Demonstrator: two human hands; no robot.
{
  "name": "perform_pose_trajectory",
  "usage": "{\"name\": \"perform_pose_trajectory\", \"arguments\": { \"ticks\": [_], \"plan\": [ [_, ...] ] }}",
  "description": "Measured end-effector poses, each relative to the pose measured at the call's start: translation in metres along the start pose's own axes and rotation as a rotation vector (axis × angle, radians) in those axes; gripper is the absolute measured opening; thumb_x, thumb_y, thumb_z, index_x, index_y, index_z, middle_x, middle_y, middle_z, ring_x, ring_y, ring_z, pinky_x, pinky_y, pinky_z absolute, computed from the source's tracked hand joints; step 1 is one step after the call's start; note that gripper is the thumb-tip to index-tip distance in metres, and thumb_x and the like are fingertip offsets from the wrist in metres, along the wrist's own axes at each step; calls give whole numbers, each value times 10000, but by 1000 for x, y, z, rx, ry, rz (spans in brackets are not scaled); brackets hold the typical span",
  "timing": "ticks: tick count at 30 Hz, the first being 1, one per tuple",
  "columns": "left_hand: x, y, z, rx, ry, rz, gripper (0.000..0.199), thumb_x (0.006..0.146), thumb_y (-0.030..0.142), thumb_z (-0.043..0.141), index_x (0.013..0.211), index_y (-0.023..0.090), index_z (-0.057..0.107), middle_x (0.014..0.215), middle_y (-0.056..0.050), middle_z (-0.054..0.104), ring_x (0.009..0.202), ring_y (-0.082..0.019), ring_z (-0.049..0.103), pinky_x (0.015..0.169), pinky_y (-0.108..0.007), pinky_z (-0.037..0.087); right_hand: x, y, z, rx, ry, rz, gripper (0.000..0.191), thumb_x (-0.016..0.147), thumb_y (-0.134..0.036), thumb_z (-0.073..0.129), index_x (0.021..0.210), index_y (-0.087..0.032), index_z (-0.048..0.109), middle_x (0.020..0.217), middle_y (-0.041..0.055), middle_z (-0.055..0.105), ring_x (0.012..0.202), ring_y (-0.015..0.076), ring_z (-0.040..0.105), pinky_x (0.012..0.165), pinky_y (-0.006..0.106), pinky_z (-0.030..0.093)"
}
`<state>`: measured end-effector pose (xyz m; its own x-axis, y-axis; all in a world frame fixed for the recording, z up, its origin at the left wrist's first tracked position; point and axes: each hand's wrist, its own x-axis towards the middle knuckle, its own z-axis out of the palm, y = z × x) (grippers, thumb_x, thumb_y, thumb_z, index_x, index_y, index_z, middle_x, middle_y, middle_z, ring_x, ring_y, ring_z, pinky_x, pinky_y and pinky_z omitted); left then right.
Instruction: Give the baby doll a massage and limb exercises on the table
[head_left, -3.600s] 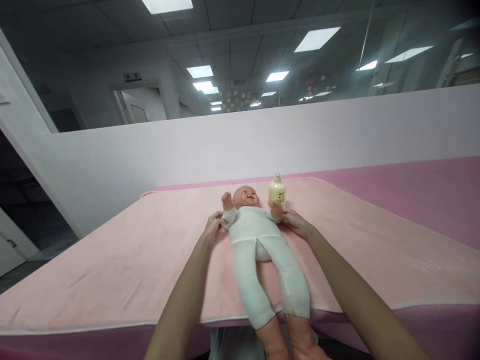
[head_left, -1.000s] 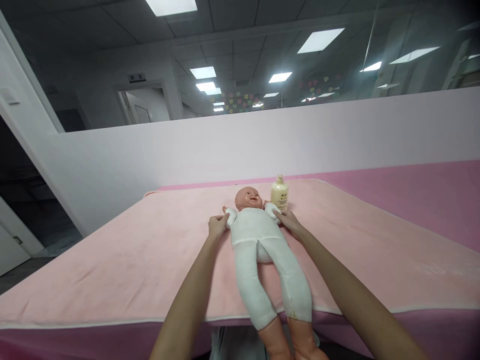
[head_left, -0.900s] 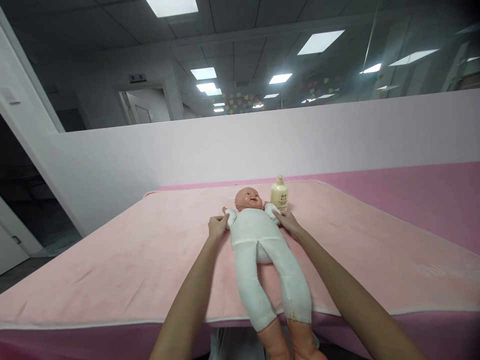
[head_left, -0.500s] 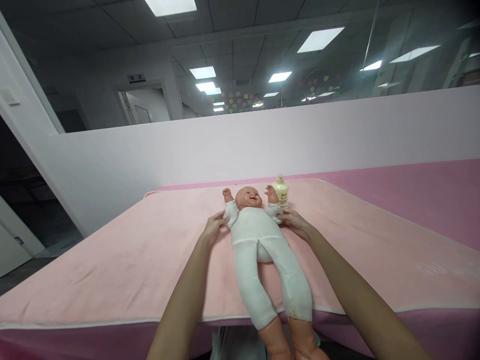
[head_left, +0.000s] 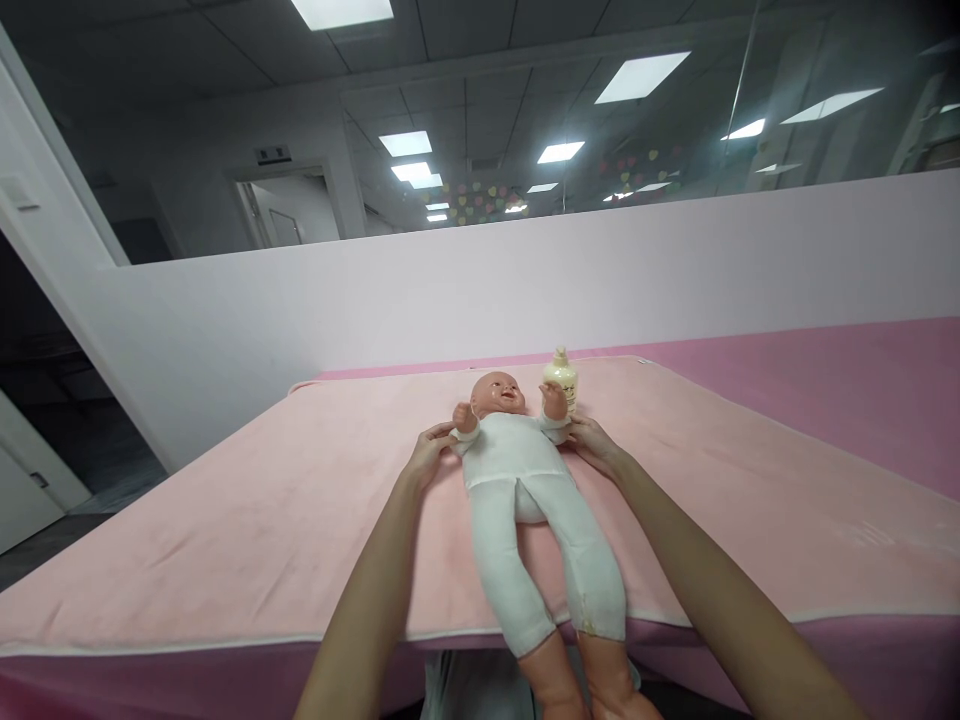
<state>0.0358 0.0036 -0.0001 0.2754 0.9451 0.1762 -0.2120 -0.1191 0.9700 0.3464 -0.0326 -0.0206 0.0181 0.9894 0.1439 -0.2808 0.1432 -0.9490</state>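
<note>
A baby doll [head_left: 517, 455] with a white cloth body lies on its back on the pink blanket [head_left: 300, 500], head away from me and feet over the near edge. My left hand [head_left: 430, 453] is closed on the doll's arm at the left, near the elbow. On the other side, my right hand [head_left: 592, 444] pinches the doll's right-side arm at its sleeve. Both doll forearms point up, bent toward its chest. My fingertips are partly hidden behind the sleeves.
A pale yellow pump bottle [head_left: 562, 378] stands just behind the doll's arm, close to my right hand. Beyond the blanket is a low white wall [head_left: 450, 290] with glass above it. A pink surface [head_left: 862, 400] extends to the right.
Both doll forearms have come down and inward, toward its chest. My hands have stayed at the doll's arms, almost in the same place.
</note>
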Motion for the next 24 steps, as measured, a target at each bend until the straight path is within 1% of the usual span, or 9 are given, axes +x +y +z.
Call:
{"name": "perform_pose_trajectory", "arguments": {
  "ticks": [4,7,10,12,15,18,20,21,24],
  "plan": [
    [1,2,2,-27,-22,2,459,565,284,776,994,141,695,1053,-120,673,926,-219,613,823,-320,449,1,3,5,-41,19,-7,313,627,-318,732,898,-168,687,858,53,688,735,163,622,673,270,500],
    [3,-1,2,-43,70,5,463,557,348,794,953,129,698,1018,-125,677,894,-207,614,796,-308,462,5,9,5,-161,44,-43,362,638,-423,724,866,-145,680,826,56,684,705,148,607,637,243,479],
    [5,-6,1,-22,170,5,402,574,397,772,862,126,697,932,-109,681,799,-174,612,736,-294,473,9,14,6,-236,77,-54,387,659,-464,695,854,-131,668,829,63,679,695,141,596,610,227,464],
    [8,-9,0,64,217,-1,372,598,433,740,790,120,687,844,-95,676,730,-160,600,688,-286,468,11,16,7,-270,104,-49,364,688,-457,667,845,-128,662,821,66,676,678,140,590,591,226,460],
    [13,-14,1,289,280,-18,367,631,473,683,724,118,673,726,-76,657,659,-157,574,613,-272,438,14,17,11,-346,168,-43,298,726,-419,626,782,-128,652,760,67,665,625,140,574,544,229,446],
    [17,-16,2,449,337,-22,367,655,485,634,729,128,677,706,-69,655,647,-161,563,576,-262,409,16,17,15,-457,266,-45,259,735,-382,611,714,-126,643,706,63,654,607,145,562,521,231,432],
    [17,-16,2,447,322,-18,372,657,491,629,738,132,681,714,-71,660,659,-164,567,577,-260,408,15,16,15,-463,287,-46,249,730,-375,622,721,-127,651,724,69,663,638,158,576,533,234,443],
    [16,-15,2,412,288,-19,380,652,495,636,744,130,684,721,-75,663,668,-167,572,586,-261,415,15,16,14,-430,269,-44,246,725,-373,634,745,-129,660,757,75,673,665,165,589,550,238,456],
    [10,-10,1,238,142,-20,414,627,466,688,855,121,698,817,-97,684,743,-183,603,666,-280,451,9,12,9,-235,133,-14,261,696,-348,683,856,-141,681,911,91,687,770,181,624,650,260,503]
  ]
}}
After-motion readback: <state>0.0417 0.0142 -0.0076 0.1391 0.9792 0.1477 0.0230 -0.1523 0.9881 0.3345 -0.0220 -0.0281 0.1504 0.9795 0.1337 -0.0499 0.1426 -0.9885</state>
